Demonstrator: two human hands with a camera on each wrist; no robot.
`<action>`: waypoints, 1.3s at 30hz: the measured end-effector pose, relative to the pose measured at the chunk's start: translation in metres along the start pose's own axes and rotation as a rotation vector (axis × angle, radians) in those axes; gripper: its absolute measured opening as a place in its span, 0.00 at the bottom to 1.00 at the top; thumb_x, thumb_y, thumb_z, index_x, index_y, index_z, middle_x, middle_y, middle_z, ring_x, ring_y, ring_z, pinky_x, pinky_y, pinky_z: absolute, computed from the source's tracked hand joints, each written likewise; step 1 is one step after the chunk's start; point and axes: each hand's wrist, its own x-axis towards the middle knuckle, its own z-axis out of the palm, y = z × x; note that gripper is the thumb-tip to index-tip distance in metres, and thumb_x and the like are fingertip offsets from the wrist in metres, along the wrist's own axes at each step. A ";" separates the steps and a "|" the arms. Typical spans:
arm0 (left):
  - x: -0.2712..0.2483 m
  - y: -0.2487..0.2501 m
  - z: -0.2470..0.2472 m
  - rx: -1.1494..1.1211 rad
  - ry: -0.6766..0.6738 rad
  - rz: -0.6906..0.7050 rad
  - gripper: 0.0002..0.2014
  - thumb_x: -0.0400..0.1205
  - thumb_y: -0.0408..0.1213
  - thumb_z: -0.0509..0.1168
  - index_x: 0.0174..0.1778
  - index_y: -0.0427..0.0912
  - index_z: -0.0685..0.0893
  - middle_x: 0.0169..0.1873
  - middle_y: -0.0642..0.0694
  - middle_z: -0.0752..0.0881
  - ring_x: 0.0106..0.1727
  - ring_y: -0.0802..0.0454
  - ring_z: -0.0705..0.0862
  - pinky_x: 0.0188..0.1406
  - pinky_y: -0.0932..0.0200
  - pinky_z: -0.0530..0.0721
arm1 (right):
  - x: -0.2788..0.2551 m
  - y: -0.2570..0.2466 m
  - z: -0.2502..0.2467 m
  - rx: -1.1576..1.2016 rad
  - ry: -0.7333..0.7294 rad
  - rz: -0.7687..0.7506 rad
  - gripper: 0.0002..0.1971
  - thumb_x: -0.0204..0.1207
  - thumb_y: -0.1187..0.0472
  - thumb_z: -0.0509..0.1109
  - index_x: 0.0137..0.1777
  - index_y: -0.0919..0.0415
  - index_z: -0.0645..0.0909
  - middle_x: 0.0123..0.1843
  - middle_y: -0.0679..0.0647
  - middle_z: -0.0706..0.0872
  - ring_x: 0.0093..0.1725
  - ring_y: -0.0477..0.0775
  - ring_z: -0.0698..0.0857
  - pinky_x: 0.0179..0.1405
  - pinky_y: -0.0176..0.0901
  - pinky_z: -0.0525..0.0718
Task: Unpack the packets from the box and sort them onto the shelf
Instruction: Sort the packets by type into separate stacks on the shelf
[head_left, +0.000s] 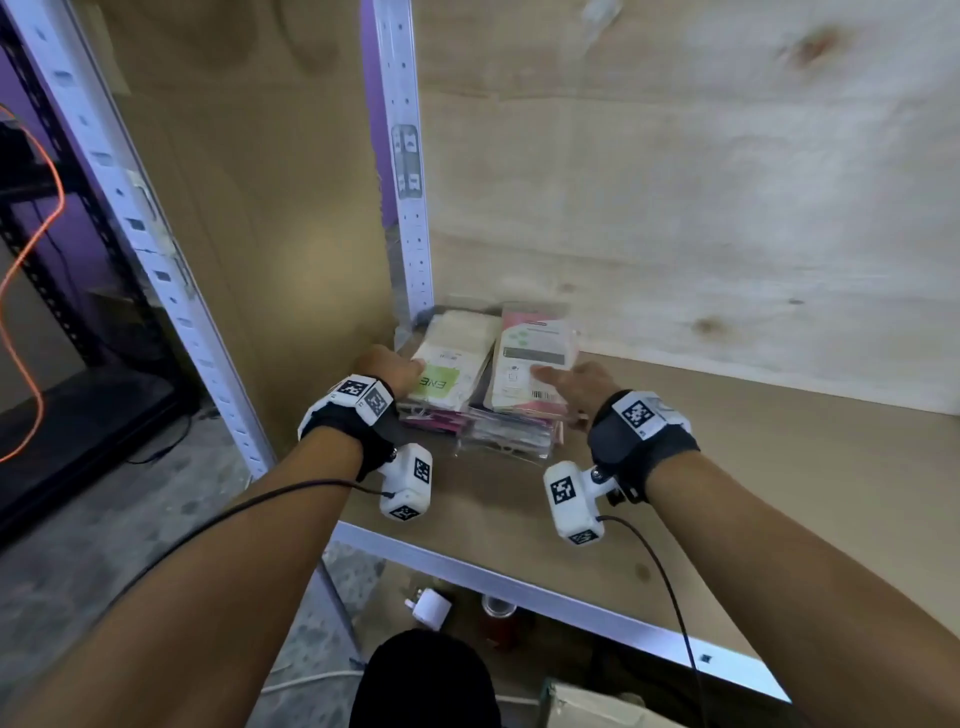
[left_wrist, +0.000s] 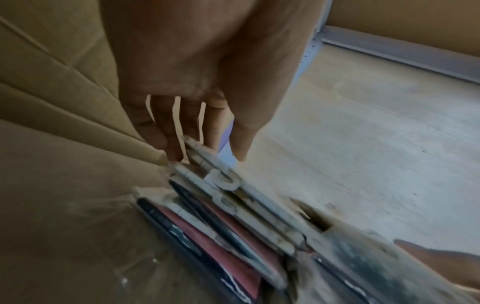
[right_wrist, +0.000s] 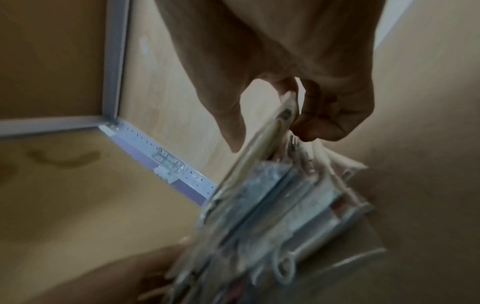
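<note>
Two piles of flat packets lie side by side in the back left corner of the wooden shelf (head_left: 727, 467). The left pile (head_left: 447, 364) has a white and green packet on top. My left hand (head_left: 389, 366) touches its left side with straight fingers (left_wrist: 171, 144) against the packets' edges (left_wrist: 233, 216). The right pile is topped by a white and pink packet (head_left: 535, 358) with a barcode. My right hand (head_left: 576, 382) pinches that top packet (right_wrist: 259, 160) at its near right edge, thumb above and fingers (right_wrist: 324, 123) curled beneath.
A white perforated upright (head_left: 410, 208) stands right behind the piles, with plywood walls behind and on the left. The shelf's metal front rail (head_left: 519, 577) runs below my wrists. A cardboard box (head_left: 587, 706) sits low down at the right. A white plug (head_left: 428, 608) lies under the shelf.
</note>
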 end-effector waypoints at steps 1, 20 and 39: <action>-0.006 0.004 -0.002 0.063 -0.030 0.009 0.27 0.84 0.49 0.66 0.64 0.24 0.83 0.63 0.29 0.86 0.62 0.33 0.85 0.56 0.49 0.81 | -0.002 0.002 0.002 -0.003 -0.026 -0.006 0.10 0.76 0.62 0.77 0.52 0.64 0.80 0.47 0.56 0.86 0.31 0.47 0.86 0.16 0.28 0.77; -0.152 0.058 -0.033 0.423 -0.113 0.309 0.37 0.84 0.58 0.63 0.84 0.40 0.65 0.80 0.39 0.72 0.78 0.39 0.73 0.77 0.47 0.72 | -0.120 0.001 -0.059 0.013 -0.073 0.028 0.12 0.79 0.64 0.74 0.60 0.66 0.82 0.60 0.65 0.86 0.52 0.62 0.85 0.40 0.49 0.86; -0.196 0.120 0.034 -0.598 -0.559 0.127 0.38 0.76 0.61 0.72 0.75 0.39 0.73 0.67 0.33 0.81 0.58 0.38 0.89 0.45 0.50 0.93 | -0.177 0.020 -0.143 -0.061 -0.056 -0.436 0.09 0.75 0.69 0.76 0.46 0.65 0.77 0.42 0.60 0.83 0.34 0.55 0.87 0.24 0.50 0.88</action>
